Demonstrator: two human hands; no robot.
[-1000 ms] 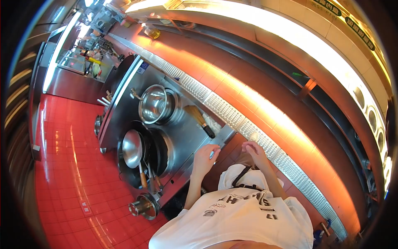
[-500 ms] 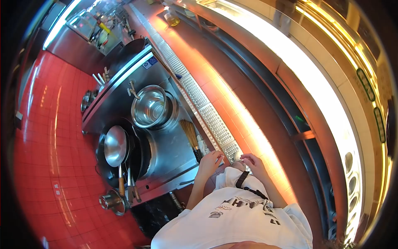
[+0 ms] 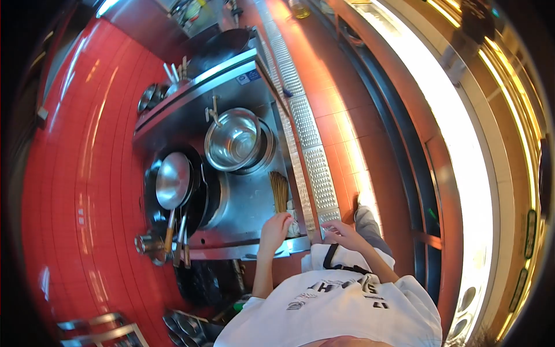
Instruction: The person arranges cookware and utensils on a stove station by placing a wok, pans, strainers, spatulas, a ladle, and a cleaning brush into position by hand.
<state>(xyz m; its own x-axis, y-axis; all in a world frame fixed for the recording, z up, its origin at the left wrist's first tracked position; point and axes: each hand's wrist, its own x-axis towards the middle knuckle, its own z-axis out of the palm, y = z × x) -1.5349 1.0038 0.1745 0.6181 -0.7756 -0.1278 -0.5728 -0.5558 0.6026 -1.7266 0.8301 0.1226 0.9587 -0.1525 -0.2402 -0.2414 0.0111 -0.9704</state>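
On steel cooktop [image 3: 248,202], near front edge: left hand [image 3: 275,226] closed around handle end of bamboo wok brush [image 3: 280,192], bristles pointing away toward stacked steel bowls [image 3: 234,140]. Right hand [image 3: 341,233] just off the counter over perforated floor grate [image 3: 317,173], fingers loosely curled, nothing visibly held; exact grip hard to tell. Left of brush: ladle [image 3: 172,180] resting in dark wok [image 3: 193,194], wooden handles sticking out toward red tiled floor [image 3: 87,191].

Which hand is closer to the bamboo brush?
Left. The left hand is right at the handle end of the straw-coloured bamboo wok brush; the right hand is off beside it, over the perforated metal floor grate.
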